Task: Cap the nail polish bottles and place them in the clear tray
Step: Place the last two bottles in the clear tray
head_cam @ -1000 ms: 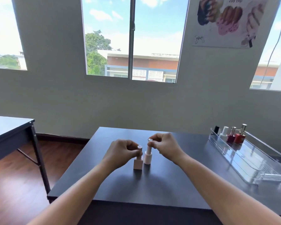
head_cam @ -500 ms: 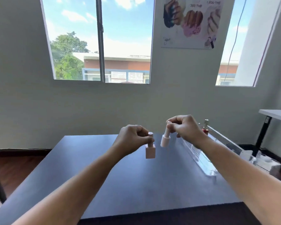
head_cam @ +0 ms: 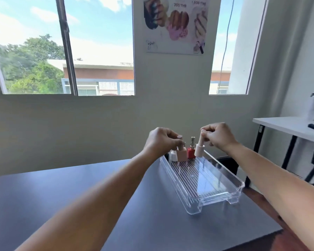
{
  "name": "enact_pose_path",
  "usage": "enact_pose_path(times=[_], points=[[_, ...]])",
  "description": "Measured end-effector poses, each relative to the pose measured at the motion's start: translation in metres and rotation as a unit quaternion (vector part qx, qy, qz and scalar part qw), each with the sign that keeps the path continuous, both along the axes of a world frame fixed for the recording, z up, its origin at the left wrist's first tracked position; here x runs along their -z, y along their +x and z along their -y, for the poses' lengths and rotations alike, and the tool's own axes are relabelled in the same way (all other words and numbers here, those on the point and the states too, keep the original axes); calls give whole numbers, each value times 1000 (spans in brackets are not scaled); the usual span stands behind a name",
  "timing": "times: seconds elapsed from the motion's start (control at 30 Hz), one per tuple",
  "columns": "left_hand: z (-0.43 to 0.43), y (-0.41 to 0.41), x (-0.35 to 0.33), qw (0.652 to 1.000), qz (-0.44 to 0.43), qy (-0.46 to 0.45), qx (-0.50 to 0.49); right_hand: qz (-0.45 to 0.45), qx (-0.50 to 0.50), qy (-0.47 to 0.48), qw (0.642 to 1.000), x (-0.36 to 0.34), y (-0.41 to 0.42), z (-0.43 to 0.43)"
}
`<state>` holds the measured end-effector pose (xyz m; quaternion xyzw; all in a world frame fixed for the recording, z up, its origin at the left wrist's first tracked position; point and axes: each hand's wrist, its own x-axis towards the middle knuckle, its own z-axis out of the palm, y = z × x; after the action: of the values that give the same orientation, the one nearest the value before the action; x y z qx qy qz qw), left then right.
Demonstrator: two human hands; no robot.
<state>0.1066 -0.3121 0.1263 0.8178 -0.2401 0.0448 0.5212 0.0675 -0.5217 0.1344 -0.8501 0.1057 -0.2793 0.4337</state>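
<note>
- left hand is pinching the cap of a pale pink square nail polish bottle, with the fingers curled snug round the top
- right hand has the same kind of grasp on a cream round-bodied nail polish bottle, holding it by its tall cap
- both bottles are upright with caps on, at the far end of the clear ribbed plastic tray
- honestly can't tell if they're sitting on the tray floor or just above it
- a red square bottle with a silver cap stands between them
- a small white bottle peeks out just left of the pink one
- the tray sits on the right part of the dark grey table
- nail art poster is on the wall above, and a white side table is off to the right
</note>
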Motion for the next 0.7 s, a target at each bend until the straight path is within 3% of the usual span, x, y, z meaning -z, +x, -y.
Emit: enact_pose_path(times=[0.37,0.7], points=[[77,50,42,996,-34,72,-31,-46,10,-46,998,50,54,37],[87,70,58,994,-30,91,-46,-56,2,-65,996,65,70,40]])
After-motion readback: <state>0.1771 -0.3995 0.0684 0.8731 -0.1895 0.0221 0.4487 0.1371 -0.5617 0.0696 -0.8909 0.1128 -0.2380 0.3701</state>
